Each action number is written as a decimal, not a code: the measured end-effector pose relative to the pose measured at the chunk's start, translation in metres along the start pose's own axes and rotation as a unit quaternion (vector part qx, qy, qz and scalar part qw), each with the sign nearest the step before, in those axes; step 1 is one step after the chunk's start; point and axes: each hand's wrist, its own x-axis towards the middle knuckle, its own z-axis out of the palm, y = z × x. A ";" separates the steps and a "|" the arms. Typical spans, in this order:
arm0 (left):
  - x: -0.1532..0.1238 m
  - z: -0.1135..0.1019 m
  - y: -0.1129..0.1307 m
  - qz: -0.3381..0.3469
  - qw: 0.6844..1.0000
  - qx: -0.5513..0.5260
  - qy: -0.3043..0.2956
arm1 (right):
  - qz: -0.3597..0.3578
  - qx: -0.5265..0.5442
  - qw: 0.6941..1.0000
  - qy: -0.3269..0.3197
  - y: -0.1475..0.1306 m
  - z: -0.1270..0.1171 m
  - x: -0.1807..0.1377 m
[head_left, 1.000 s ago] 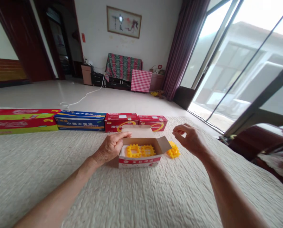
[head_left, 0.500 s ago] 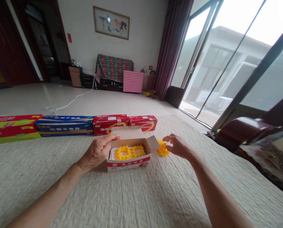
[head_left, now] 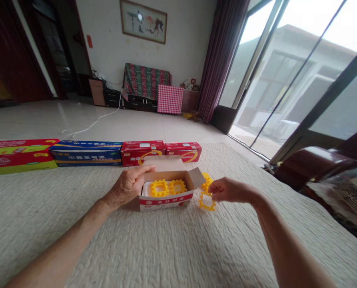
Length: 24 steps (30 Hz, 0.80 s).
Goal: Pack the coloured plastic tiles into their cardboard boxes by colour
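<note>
A small red and white cardboard box stands with its flaps up on the cream quilted cover. Inside it lie two yellow toothed plastic square frames, side by side. My left hand grips the box's left end, thumb side at the back flap. To the right of the box, my right hand pinches a yellow plastic square frame with a hollow middle. More yellow plastic pieces sit just behind it, beside the right flap; the fingers partly hide them.
Behind the open box runs a row of closed boxes: a red and lime box, a blue box and two red boxes. Beyond the cover's far edge is a tiled floor with a white cable. A dark red wooden piece stands at right.
My right hand has closed its fingers on a yellow square frame, which now shows apart from the other pieces and nearer to me. My left hand keeps its hold on the box.
</note>
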 end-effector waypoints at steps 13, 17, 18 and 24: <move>0.000 0.002 -0.003 0.009 1.000 -0.010 0.008 | 0.042 -0.182 0.982 0.033 -0.034 0.034 -0.001; 0.000 0.002 -0.004 0.019 1.000 -0.015 0.012 | 0.041 -0.198 0.978 0.046 -0.038 0.040 0.001; 0.000 0.002 -0.004 0.021 1.000 -0.017 0.013 | 0.038 -0.199 0.978 0.050 -0.039 0.041 0.002; 0.000 0.004 -0.005 0.024 0.999 -0.035 0.022 | 0.031 -0.204 0.977 0.052 -0.027 0.044 0.003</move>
